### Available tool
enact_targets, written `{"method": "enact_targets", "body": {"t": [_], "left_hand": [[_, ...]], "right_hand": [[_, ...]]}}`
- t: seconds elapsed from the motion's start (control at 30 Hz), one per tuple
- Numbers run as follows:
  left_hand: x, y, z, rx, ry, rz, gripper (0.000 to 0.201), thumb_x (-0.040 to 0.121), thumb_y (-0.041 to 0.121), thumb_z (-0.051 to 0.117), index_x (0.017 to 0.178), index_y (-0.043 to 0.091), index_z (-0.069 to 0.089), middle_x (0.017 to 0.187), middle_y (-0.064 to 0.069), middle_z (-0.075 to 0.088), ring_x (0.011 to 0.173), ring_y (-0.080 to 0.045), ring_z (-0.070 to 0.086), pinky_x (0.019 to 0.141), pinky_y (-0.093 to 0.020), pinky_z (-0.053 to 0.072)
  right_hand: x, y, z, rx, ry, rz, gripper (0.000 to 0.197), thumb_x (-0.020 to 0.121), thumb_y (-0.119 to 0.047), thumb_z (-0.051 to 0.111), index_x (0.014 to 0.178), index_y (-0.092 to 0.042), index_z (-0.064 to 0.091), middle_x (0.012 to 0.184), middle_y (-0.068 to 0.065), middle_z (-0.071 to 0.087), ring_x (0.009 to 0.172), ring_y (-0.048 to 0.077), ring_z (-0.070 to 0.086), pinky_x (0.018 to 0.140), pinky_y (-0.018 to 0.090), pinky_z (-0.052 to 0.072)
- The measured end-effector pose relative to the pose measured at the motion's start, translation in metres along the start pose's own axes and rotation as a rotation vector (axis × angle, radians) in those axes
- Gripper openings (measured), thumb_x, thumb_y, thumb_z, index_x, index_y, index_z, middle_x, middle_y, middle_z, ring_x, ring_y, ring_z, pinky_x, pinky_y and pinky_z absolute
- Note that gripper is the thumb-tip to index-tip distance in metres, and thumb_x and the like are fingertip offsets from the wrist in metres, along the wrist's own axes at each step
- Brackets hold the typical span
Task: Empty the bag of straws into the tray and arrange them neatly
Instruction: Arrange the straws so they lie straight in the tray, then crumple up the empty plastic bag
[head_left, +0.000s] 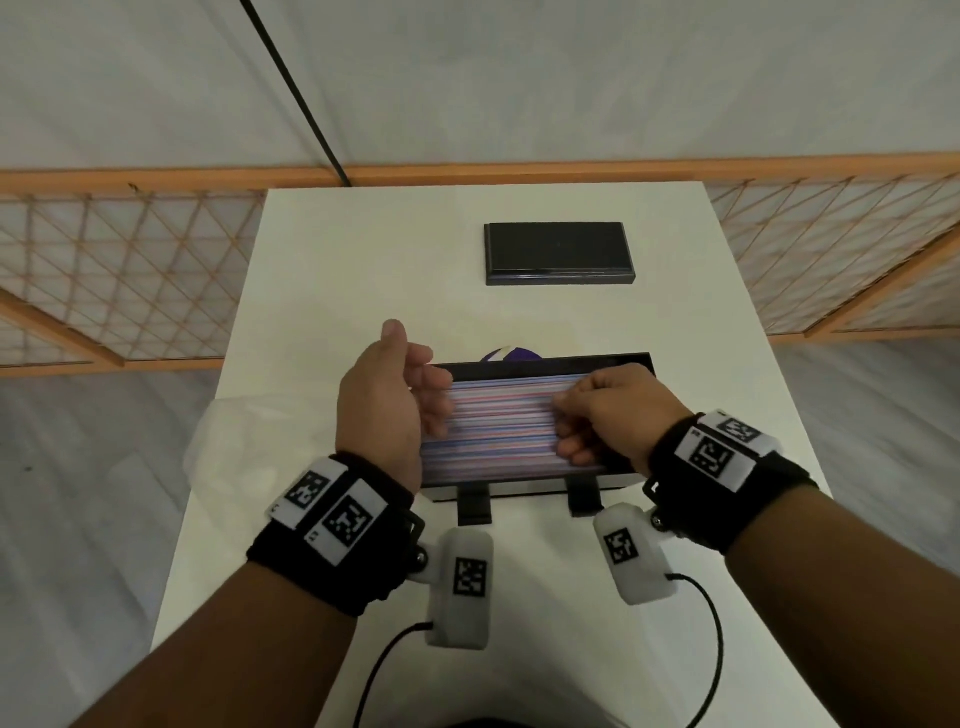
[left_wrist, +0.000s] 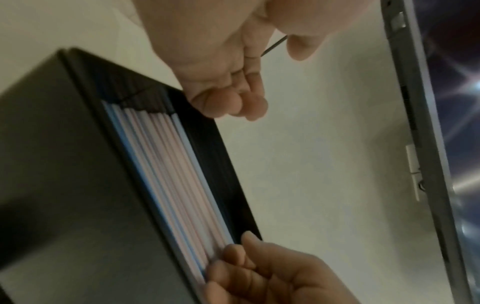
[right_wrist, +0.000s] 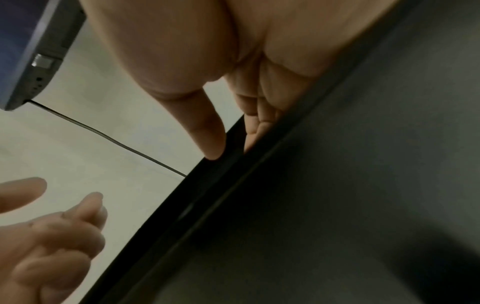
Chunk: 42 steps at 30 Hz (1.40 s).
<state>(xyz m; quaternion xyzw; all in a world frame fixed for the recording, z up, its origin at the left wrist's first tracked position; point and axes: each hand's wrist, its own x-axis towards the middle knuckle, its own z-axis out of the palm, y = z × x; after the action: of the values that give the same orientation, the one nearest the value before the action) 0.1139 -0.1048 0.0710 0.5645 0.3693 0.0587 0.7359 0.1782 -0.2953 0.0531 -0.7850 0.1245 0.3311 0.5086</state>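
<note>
Straws (head_left: 501, 423) already fill the black tray (head_left: 545, 359) at frame centre; emptied bag (head_left: 234, 441) lies left. Left hand (head_left: 387, 402) relaxed, right hand (head_left: 605, 415) curled, squaring ends.

Both forearms reach forward side by side, each wrist wrapped in a black band. The left hand (head_left: 387, 402) stands on edge, thumb up, fingers loosely bent and pointing right toward the other hand, holding nothing. The right hand (head_left: 610, 413) sits knuckles-up, fingers (head_left: 569, 449) curled under and pointing left. The two hands face each other, apart.
</note>
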Motion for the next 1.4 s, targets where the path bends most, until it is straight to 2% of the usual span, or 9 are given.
{"method": "enact_targets", "body": {"t": [0.33,0.6,0.83,0.93,1.03,1.1,1.17,1.27,1.4], "left_hand": [[-0.001,-0.009,0.015,0.062,-0.16,-0.098,0.047,0.107,0.045,0.039,0.088,0.009,0.06,0.06,-0.006,0.062,0.047,-0.018,0.053,0.046,-0.027,0.043],[0.004,-0.026,0.022,0.309,-0.245,-0.132,0.05,0.106,0.048,0.04,0.084,0.01,0.062,0.063,-0.006,0.064,0.053,-0.019,0.058,0.053,-0.031,0.048],[0.001,-0.027,0.022,0.337,-0.265,-0.05,0.045,0.106,0.042,0.044,0.081,0.01,0.062,0.065,-0.007,0.064,0.051,-0.019,0.056,0.052,-0.029,0.046],[0.006,-0.013,0.005,0.368,-0.14,0.193,0.035,0.095,0.042,0.062,0.07,0.018,0.064,0.059,-0.002,0.065,0.051,-0.022,0.055,0.055,-0.035,0.046],[0.022,0.011,-0.033,0.497,0.224,0.355,0.017,0.073,0.045,0.066,0.079,0.03,0.064,0.072,0.003,0.07,0.061,-0.025,0.065,0.069,-0.051,0.057],[0.032,0.016,-0.059,0.622,0.337,0.23,0.026,0.077,0.027,0.061,0.101,0.036,0.057,0.096,-0.001,0.07,0.064,-0.026,0.072,0.073,-0.048,0.061],[0.039,0.006,-0.079,0.771,0.214,-0.027,0.06,0.08,0.013,0.057,0.135,0.032,0.043,0.109,-0.01,0.067,0.065,-0.028,0.075,0.064,-0.042,0.062],[0.049,-0.027,-0.094,0.865,-0.038,-0.341,0.088,0.08,0.004,0.062,0.151,0.04,0.027,0.108,-0.016,0.066,0.072,-0.035,0.077,0.061,-0.039,0.062],[0.056,-0.057,-0.096,1.22,-0.17,-0.344,0.104,0.071,0.019,0.088,0.157,0.03,0.03,0.139,-0.012,0.06,0.119,-0.036,0.064,0.101,-0.045,0.055]], "right_hand": [[0.007,-0.008,0.0,0.174,-0.036,0.129,0.026,0.093,-0.014,0.065,0.105,0.009,0.063,0.066,0.016,0.066,0.056,0.029,0.069,0.046,0.029,0.055],[0.011,-0.008,0.007,0.512,-0.074,0.148,0.011,0.097,-0.01,0.059,0.095,0.001,0.062,0.079,0.014,0.068,0.074,0.027,0.073,0.068,0.035,0.062],[0.012,-0.005,0.008,0.674,-0.06,0.161,0.011,0.095,-0.006,0.057,0.099,0.003,0.062,0.088,0.019,0.073,0.081,0.031,0.075,0.07,0.038,0.063],[0.01,-0.007,0.007,0.699,-0.074,0.163,0.011,0.095,-0.007,0.056,0.099,0.001,0.062,0.089,0.02,0.073,0.078,0.031,0.075,0.068,0.038,0.063],[0.005,-0.009,0.0,0.71,-0.077,0.133,0.013,0.096,-0.013,0.055,0.089,-0.003,0.061,0.082,0.017,0.073,0.074,0.03,0.075,0.064,0.036,0.063],[0.0,-0.014,-0.008,0.7,-0.049,0.074,0.018,0.096,-0.019,0.055,0.082,-0.008,0.06,0.074,0.012,0.072,0.067,0.027,0.074,0.057,0.033,0.062],[-0.004,-0.02,-0.016,0.69,-0.01,-0.002,0.02,0.096,-0.021,0.055,0.08,-0.011,0.058,0.068,0.008,0.069,0.062,0.025,0.072,0.051,0.029,0.058],[-0.007,-0.03,-0.024,0.68,0.041,-0.089,0.017,0.095,-0.022,0.055,0.082,-0.011,0.058,0.068,0.007,0.066,0.059,0.025,0.07,0.051,0.028,0.055],[-0.016,-0.038,-0.022,0.603,0.111,-0.187,0.012,0.093,-0.016,0.058,0.084,-0.008,0.061,0.068,0.01,0.065,0.056,0.03,0.066,0.055,0.033,0.055]]}}
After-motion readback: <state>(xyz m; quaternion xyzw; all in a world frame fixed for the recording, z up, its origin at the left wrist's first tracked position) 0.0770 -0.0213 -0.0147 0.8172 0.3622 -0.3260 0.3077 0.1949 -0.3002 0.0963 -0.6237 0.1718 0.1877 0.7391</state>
